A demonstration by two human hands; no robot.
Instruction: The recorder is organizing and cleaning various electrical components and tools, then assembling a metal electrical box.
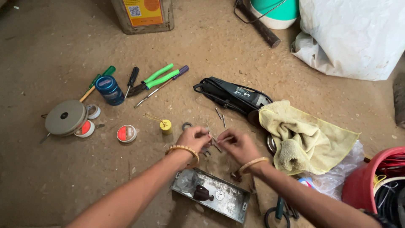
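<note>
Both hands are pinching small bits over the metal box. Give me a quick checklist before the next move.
1. Left hand has a pinch grip on a small piece: ok.
2. Right hand pinches a thin piece: ok.
3. What the pieces are: cannot tell.
4. Metal box within reach below the wrists: ok.
5. Loose nails apart from the hands: ok.
6. Yellow cloth away from the fingers: ok.

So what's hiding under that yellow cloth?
The yellow cloth lies over one end of a black power tool, whose body and cord stick out. A round dark edge peeks out near the right hand. The rest underneath is covered.
</note>
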